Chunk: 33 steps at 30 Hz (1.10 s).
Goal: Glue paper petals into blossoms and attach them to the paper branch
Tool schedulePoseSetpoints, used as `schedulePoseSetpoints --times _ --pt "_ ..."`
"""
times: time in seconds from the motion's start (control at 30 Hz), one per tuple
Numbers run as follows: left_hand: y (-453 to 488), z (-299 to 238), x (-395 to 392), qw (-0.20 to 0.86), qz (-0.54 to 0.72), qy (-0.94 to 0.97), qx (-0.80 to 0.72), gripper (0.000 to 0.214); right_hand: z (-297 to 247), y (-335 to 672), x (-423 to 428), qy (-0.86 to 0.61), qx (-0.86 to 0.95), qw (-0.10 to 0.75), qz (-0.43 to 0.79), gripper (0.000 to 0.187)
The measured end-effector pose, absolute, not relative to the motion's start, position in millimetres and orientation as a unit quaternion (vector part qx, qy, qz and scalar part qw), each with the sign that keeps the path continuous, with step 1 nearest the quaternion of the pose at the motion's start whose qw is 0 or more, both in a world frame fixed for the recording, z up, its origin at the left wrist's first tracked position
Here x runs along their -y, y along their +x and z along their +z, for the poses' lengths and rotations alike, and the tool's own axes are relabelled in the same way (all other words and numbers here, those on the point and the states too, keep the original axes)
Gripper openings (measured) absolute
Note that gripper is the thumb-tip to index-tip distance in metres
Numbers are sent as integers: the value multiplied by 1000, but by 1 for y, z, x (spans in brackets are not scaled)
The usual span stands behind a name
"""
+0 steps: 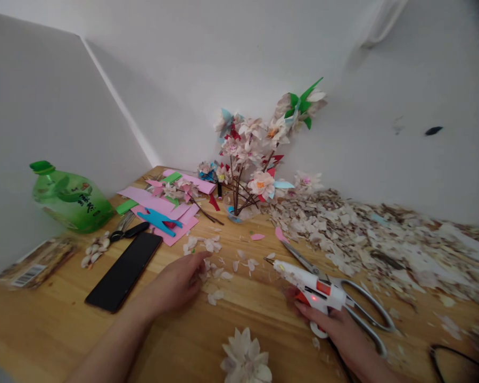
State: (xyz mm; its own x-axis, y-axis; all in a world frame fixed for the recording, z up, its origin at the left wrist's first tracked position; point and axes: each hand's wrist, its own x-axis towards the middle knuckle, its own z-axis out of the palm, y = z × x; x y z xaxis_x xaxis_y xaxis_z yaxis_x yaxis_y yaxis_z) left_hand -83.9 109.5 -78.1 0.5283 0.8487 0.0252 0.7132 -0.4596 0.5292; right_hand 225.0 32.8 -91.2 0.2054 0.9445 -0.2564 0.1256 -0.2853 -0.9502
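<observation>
My right hand (335,327) is wrapped round the handle of a white and orange hot glue gun (309,284), its nozzle pointing left and a red light lit on its side. My left hand (179,284) is on the wooden table among loose pale petals (223,274), fingers curled together; whether a petal is between them is hidden. Just ahead of its fingertips lie more petals (201,244). A pale handmade flower (245,356) rests at the near edge of view, between my forearms. Large scissors (367,306) lie beside and partly under the glue gun.
Finished flowers on stems (251,143) stand in a small clear holder at the back. A heap of dry petals (343,229) covers the right side. To the left are a green bottle (74,197), a phone (123,271), blue-handled scissors (159,221), pink paper (187,223) and a packet (34,263).
</observation>
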Motion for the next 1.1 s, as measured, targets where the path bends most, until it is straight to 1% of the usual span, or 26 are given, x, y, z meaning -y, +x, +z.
schedulePoseSetpoints --times 0.17,0.3,0.37,0.47,0.53,0.63,0.77,0.97,1.1 --pt "-87 -78 -115 233 159 839 -465 52 -90 225 -33 -637 424 430 479 38" --pt "-91 -74 -119 236 257 813 -467 47 -93 226 -33 -637 421 439 475 33" --pt "-91 -72 -120 286 319 769 -474 43 -95 226 -32 -636 412 450 472 30" --pt "-85 -67 -119 433 409 654 -467 37 -97 227 -32 -625 403 459 486 30" --pt "-80 -64 -118 520 442 570 -458 37 -96 226 -33 -611 397 466 501 30" --pt "-71 -60 -114 601 444 494 -446 40 -91 225 -33 -595 396 468 520 29" --pt "-58 -55 -107 649 422 455 -440 45 -83 221 -31 -574 399 467 542 30" --pt "-40 -41 -95 663 384 467 -441 43 -71 208 -30 -533 349 514 575 26" --pt "-21 -35 -81 618 383 534 -432 55 -60 192 -33 -504 280 563 592 29"
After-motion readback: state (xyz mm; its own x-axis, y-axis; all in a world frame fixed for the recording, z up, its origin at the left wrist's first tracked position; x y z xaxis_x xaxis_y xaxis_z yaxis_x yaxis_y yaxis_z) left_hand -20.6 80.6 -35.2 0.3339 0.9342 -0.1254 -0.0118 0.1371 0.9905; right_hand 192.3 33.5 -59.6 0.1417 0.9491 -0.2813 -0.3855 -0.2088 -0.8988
